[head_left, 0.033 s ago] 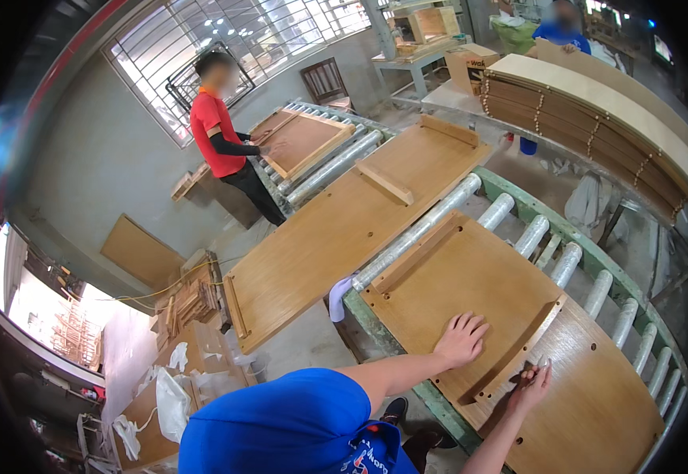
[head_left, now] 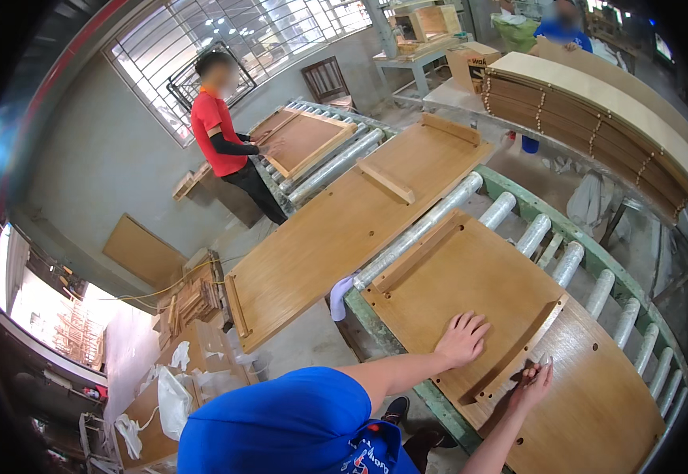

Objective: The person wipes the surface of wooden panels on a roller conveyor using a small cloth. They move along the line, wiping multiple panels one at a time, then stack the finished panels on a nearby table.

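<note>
A varnished wooden panel (head_left: 431,316) with dark holes lies on the roller conveyor. My left hand (head_left: 462,338) rests on it with fingers stretched out and nothing in its grasp. A wooden cross strip (head_left: 514,347) stands on the panel between my hands. Just beyond that strip, my right hand (head_left: 532,385) is at the panel surface, its fingers pinched together. Whatever they hold is too small to make out. Another wooden strip (head_left: 419,251) runs along the panel's far end.
Beyond the conveyor rollers (head_left: 533,236), a long wooden panel (head_left: 304,268) with strips spans toward a second conveyor. A person in red (head_left: 213,126) works on a framed panel there. Stacked boards (head_left: 589,126) stand at the upper right, near a person in blue. Wood scraps (head_left: 190,296) lie at left.
</note>
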Tool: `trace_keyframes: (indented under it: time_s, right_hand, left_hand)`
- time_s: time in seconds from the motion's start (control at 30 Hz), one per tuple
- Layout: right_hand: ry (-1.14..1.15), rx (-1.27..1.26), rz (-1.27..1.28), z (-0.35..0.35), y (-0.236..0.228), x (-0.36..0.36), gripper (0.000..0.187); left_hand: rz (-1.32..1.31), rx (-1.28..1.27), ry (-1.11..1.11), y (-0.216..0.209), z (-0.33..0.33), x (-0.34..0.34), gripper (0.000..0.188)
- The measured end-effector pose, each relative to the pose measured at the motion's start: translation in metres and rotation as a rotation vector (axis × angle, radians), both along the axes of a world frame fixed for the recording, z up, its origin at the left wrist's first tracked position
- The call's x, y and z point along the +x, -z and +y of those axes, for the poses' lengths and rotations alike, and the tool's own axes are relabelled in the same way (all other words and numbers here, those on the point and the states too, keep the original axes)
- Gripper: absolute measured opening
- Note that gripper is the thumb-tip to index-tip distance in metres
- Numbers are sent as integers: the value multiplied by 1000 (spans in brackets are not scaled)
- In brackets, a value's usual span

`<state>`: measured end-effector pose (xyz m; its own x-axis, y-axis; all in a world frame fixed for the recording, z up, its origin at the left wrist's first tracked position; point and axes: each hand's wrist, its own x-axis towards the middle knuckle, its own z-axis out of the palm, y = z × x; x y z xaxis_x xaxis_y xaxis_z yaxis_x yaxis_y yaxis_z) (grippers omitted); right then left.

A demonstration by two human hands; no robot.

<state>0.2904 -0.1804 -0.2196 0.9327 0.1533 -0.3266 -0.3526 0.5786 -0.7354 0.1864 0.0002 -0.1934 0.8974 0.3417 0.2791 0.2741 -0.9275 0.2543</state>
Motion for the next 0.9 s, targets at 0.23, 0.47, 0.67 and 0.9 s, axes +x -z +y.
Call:
trace_keyframes:
  time_s: [0.23,0.47,0.67,0.9]
  right_hand:
    - [-36,400,47,1,11,20,39]
    - [12,-62,-108,3,4,35,34]
    - [53,-136,-207,5,9,40,34]
    - [11,-195,-227,5,12,38,33]
  left_hand:
    - [-5,1,11,-2,1,11,39]
    - [18,-7,3,0,-1,7,40]
    - [8,-10,2,2,2,8,39]
    - [59,-31,1,4,1,6,40]
